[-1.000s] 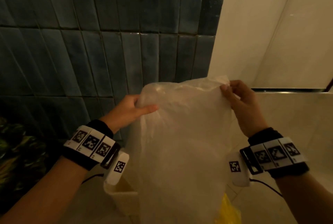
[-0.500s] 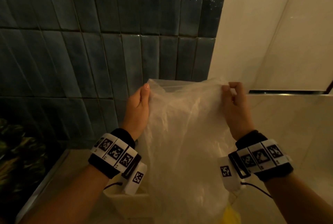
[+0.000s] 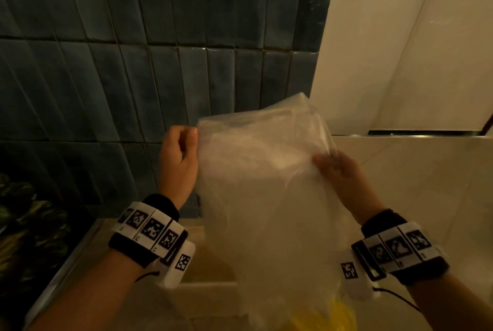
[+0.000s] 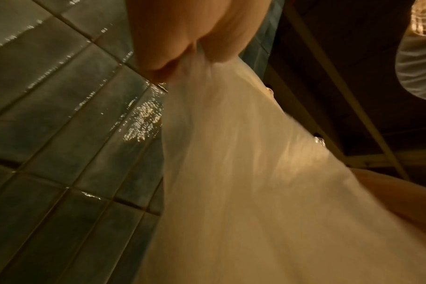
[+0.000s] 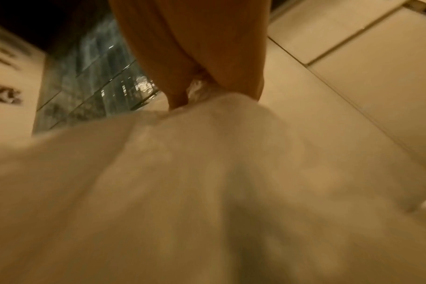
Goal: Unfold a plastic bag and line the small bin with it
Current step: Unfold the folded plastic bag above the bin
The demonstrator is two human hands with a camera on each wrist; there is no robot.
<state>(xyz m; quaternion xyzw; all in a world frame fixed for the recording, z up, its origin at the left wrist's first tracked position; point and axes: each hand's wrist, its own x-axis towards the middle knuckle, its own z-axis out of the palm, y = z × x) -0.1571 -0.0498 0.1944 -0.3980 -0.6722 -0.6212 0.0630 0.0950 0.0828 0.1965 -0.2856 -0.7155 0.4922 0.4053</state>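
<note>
A thin translucent plastic bag (image 3: 269,197) hangs puffed out between my hands, in front of the tiled wall. My left hand (image 3: 179,160) pinches its top left edge; in the left wrist view the film (image 4: 243,163) runs out from between the curled fingers (image 4: 178,42). My right hand (image 3: 338,173) grips the right side lower down, partly veiled by the film, and the right wrist view shows the bag (image 5: 207,182) bunched between thumb and fingers (image 5: 197,57). Below the bag stands the small beige bin (image 3: 208,290), its opening half hidden by the plastic.
Dark blue tiles (image 3: 133,77) cover the wall ahead and a cream wall (image 3: 413,50) with a ledge (image 3: 416,138) stands to the right. Something yellow (image 3: 330,317) shows under the bag's bottom. A dark patterned surface (image 3: 24,224) lies at the left.
The right hand has dropped from the bag's top corner to its right side. The bag has swung up and puffed out. The left hand has closed more tightly on the top left edge.
</note>
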